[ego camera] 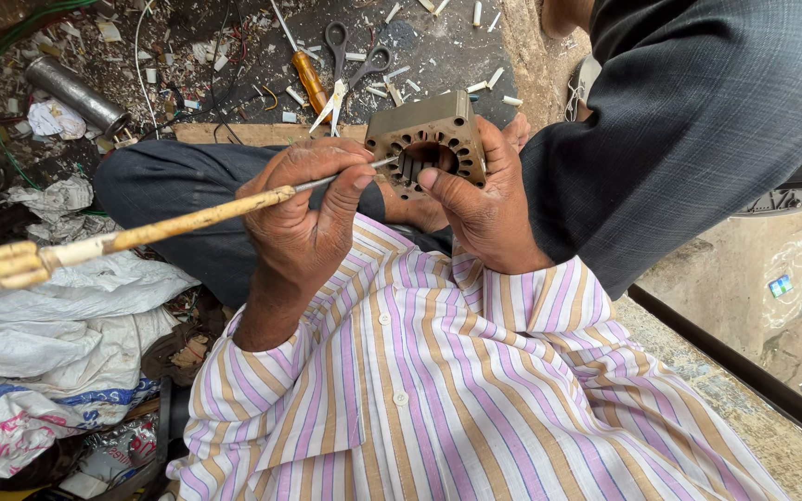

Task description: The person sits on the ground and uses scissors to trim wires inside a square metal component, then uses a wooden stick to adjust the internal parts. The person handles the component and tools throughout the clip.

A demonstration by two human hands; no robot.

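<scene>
Grey-brown squared metal stator core (pixel 427 139) sits upper centre of the head view, clasped by the right hand (pixel 486 209), while the left hand (pixel 303 218) pinches a long pale wooden-handled metal probe (pixel 155 227) whose tip enters the slotted bore, slots appearing bare, orange-handled scissors (pixel 331 70) lying beyond.

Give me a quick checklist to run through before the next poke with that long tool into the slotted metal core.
1. Right hand grips the slotted metal core firmly: ok.
2. Left hand pinches the long wooden-handled tool near its metal tip: ok.
3. Tip at a slot by the bore: ok.
4. Right thumb clear of the tip: cannot tell, it lies close.
5. Slot unblocked: cannot tell.
6. Scissors and screwdriver lie apart from both hands: ok.
</scene>
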